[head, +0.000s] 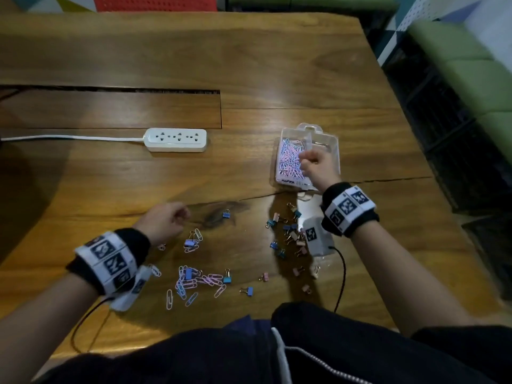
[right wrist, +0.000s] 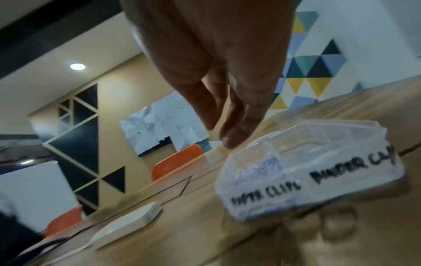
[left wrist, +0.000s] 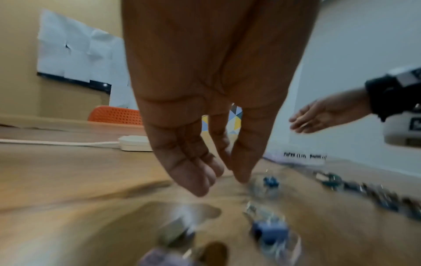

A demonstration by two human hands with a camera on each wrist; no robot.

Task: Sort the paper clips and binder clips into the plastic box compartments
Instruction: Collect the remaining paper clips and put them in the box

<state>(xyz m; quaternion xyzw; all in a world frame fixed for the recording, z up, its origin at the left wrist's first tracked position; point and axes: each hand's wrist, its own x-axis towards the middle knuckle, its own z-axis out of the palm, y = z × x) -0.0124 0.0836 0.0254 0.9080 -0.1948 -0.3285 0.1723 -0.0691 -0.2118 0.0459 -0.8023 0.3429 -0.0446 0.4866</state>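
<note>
A clear plastic box stands at the right of the table. Its left compartment, marked "PAPER CLIPS", is full of pink and blue paper clips; the right one, marked "BINDER CLIPS", looks nearly bare. My right hand hovers over the box with fingers hanging straight and nothing in them. My left hand hangs just above the wood, fingers relaxed and holding nothing, near a blue binder clip. Loose paper clips lie in front of me and binder clips lie below the box.
A white power strip with its cord lies mid-table, left of the box. A long recessed panel runs behind it. The table's right edge is close to the box. Orange chairs stand beyond the far side.
</note>
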